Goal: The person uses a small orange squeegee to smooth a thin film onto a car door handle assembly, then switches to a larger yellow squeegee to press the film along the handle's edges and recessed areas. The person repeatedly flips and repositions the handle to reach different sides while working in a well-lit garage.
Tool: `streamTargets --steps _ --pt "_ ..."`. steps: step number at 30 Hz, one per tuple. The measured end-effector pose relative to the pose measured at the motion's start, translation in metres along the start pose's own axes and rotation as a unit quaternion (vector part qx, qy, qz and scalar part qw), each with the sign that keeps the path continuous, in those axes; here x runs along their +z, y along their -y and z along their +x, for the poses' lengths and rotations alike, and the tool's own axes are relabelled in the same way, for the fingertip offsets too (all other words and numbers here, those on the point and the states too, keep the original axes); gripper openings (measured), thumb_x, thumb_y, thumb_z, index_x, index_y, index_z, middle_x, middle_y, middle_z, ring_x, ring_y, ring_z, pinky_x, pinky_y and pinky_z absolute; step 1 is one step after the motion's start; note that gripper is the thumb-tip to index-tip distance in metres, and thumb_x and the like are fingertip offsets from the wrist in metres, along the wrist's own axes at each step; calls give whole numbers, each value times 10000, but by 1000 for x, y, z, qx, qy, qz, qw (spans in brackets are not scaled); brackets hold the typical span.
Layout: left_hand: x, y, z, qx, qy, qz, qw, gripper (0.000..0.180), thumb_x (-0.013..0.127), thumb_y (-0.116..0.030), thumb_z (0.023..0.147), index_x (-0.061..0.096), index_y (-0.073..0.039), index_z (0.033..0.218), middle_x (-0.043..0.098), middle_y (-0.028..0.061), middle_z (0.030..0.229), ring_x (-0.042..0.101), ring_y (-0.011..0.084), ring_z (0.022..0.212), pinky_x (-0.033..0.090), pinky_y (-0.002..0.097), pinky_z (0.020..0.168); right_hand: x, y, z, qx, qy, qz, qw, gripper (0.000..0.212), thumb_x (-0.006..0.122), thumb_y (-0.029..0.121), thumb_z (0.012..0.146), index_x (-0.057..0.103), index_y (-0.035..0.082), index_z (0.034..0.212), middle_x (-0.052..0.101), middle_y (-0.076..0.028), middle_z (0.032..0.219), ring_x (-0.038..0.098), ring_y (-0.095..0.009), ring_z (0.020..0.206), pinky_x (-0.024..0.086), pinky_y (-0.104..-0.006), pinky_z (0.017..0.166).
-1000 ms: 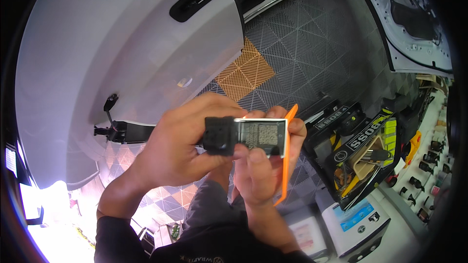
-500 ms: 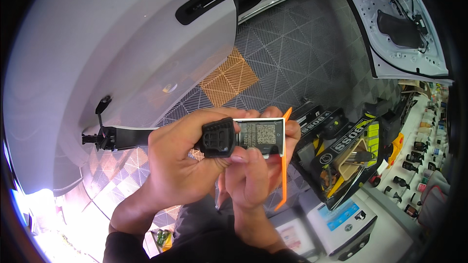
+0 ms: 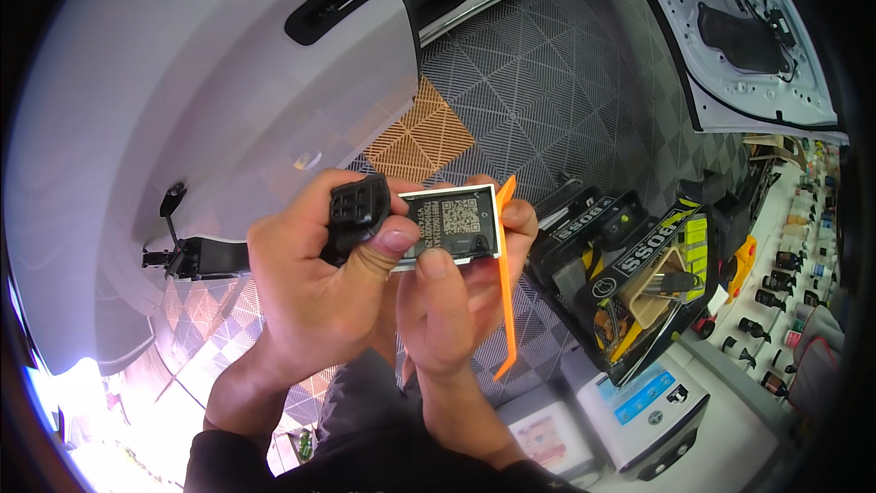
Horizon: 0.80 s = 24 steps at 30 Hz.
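At nine o'clock a white car door panel [image 3: 182, 82] curves over the grey tiled floor [image 3: 547, 82]. Your left hand [image 3: 310, 288], just left of centre, is closed around a black connector block [image 3: 358, 210], thumb pressed on the small labelled module [image 3: 454, 224] at centre. Your right hand [image 3: 452, 301] pinches that module from below and also holds an orange pry tool [image 3: 505, 292]. At three o'clock an open tool bag [image 3: 639, 283] sits on the floor.

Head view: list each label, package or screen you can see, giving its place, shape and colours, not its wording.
White label with a square black code: on the small black module, held by both hands.
Black-and-yellow tool bag: right, on the floor, boxy, printed panels.
White box: lower right, blue rectangular panel on top.
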<state>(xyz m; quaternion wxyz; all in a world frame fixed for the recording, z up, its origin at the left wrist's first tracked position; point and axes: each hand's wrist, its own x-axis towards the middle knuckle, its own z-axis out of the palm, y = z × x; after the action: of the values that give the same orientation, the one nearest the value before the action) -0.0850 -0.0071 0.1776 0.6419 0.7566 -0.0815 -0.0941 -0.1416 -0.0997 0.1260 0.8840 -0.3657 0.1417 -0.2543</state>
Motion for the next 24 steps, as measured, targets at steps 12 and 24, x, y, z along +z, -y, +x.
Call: streamTargets --steps 12,24 --pt "22 8 5 5 -66 91 994 346 714 -353 1042 630 -18 1017 657 19 757 570 71 710 493 279 641 -15 6 14 15 6 -8 1000 650 790 17 899 325 67 1351 451 -135 1371 566 -179 1175 534 -335 995" --pt "22 9 4 0 -59 42 997 225 746 -211 1024 676 3 1041 704 21 860 597 67 819 517 258 767 10 14 1 85 -79 -27 993 628 634 -154 907 281 49 1385 451 -163 1370 532 -205 1272 464 -393 1120"
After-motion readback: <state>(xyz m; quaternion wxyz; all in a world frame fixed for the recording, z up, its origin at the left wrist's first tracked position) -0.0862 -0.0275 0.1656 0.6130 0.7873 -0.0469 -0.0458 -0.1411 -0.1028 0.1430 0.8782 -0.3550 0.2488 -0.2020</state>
